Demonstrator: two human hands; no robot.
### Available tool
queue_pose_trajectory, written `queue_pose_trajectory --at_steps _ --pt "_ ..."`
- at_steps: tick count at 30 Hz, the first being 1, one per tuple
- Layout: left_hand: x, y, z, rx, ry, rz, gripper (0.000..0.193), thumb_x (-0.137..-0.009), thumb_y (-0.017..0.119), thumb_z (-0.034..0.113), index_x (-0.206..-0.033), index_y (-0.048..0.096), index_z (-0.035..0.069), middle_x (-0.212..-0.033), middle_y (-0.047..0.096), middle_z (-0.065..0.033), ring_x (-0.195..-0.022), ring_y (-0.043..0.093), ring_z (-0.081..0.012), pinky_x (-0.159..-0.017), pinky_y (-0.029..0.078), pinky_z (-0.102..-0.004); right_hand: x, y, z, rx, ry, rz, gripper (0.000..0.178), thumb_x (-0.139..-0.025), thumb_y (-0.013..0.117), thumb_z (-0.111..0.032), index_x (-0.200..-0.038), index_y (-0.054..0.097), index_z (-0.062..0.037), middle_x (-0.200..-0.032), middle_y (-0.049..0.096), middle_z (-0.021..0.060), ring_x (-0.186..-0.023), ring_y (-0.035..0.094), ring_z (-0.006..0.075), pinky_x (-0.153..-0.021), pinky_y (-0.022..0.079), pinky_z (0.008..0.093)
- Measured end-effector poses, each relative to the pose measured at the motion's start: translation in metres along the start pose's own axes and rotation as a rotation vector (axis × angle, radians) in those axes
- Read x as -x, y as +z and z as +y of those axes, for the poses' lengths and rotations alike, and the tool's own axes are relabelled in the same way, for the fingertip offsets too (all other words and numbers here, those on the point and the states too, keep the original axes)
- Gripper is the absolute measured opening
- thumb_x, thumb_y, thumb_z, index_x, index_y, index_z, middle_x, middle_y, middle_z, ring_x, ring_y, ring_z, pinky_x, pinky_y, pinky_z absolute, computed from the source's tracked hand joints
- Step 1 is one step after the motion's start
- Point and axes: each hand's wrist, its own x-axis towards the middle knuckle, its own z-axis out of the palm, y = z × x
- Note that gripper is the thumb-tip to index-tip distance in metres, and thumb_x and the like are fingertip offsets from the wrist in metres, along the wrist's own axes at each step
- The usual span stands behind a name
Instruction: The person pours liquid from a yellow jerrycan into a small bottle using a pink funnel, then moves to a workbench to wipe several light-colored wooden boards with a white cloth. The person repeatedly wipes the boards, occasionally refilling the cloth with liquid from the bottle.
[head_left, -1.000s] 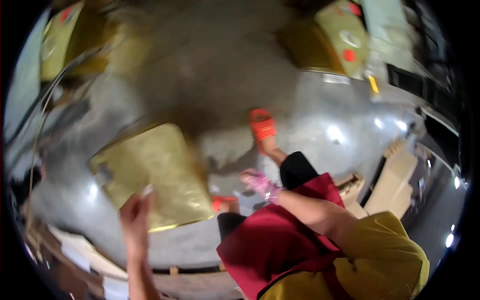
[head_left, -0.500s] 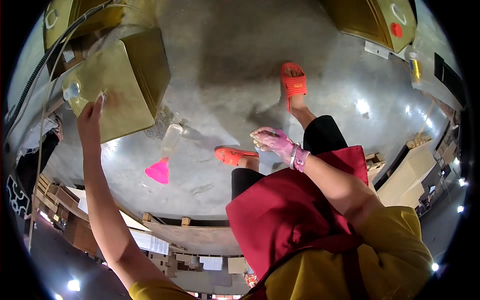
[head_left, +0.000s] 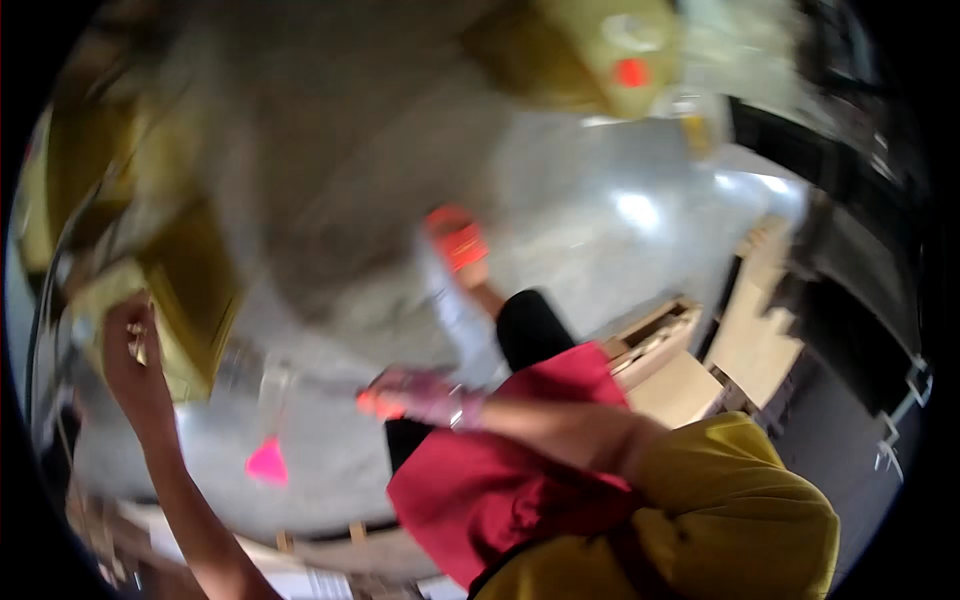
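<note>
Head view: the person's left hand [head_left: 130, 365] is at the top of a gold can [head_left: 185, 295] on the left side — its grip looks closed on the can there, though blur hides how the fingers hook it. Whether the can rests on the floor [head_left: 560, 200] or hangs clear cannot be told. The right hand [head_left: 425, 397], in a thin pink glove, hangs before the red apron [head_left: 530, 460] with nothing visible in it; blur hides whether its fingers are open or closed. A pink funnel [head_left: 268, 463] lies near the can. The step in hand appears to be one-handed handling of the can — the next move calls for a firm hold and clearance from the funnel.
</note>
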Motion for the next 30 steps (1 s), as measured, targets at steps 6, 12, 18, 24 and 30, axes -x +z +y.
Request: queue_pose_trajectory --at_steps 6,12,18,24,30 --pt "-0.057 0.141 0.251 0.517 0.564 -0.342 0.026 -0.078 0.059 0.002 -0.104 0.061 0.006 -0.112 0.058 -0.0138 -0.094 0.06 -0.0306 -0.078 0.048 -0.0382 -0.011 -0.008 0.019 -0.071 -0.194 0.109 0.024 -0.088 0.057 -0.023 -0.101 0.058 -0.0034 -0.091 0.06 0.0058 -0.083 0.057 0.0181 -0.076 0.046 0.0311" --pt "-0.08 0.281 0.4 0.588 1.074 0.083 0.035 -0.077 0.057 0.008 -0.112 0.058 0.009 -0.122 0.052 -0.0124 -0.111 0.052 -0.0286 -0.091 0.045 -0.0367 0.04 -0.003 -0.052 0.31 -0.033 0.153 0.026 -0.086 0.059 -0.022 -0.102 0.058 -0.0019 -0.087 0.059 0.0071 -0.081 0.057 0.0186 -0.075 0.046 0.0311" --pt "-0.12 0.367 0.436 0.245 1.075 0.1 0.012 -0.075 0.052 0.013 -0.077 0.064 0.011 -0.08 0.06 -0.0097 -0.095 0.057 -0.0245 -0.081 0.047 -0.0368 0.075 -0.001 -0.041 0.296 -0.004 0.04 0.021 -0.087 0.059 -0.018 -0.099 0.058 -0.002 -0.087 0.06 0.0053 -0.081 0.057 0.0165 -0.073 0.046 0.0305" --pt "-0.074 0.251 0.315 0.952 0.441 -0.187 0.018 -0.084 0.057 0.014 -0.097 0.063 0.004 -0.094 0.066 -0.0167 -0.085 0.063 -0.0267 -0.072 0.051 -0.0351 0.03 0.008 -0.022 0.16 -0.057 0.057 0.016 -0.087 0.058 -0.015 -0.096 0.059 -0.0021 -0.087 0.061 0.0034 -0.08 0.057 0.0144 -0.072 0.046 0.0298" --pt "0.022 0.075 0.027 1.148 -0.589 -0.059 0.04 -0.094 0.05 0.039 -0.119 0.053 0.008 -0.105 0.065 -0.0081 -0.079 0.065 -0.0138 -0.06 0.048 -0.0209 -0.005 0.029 0.008 0.06 -0.015 0.045 0.023 -0.087 0.057 -0.017 -0.102 0.062 -0.0007 -0.09 0.063 0.0063 -0.086 0.059 0.016 -0.078 0.047 0.0275"
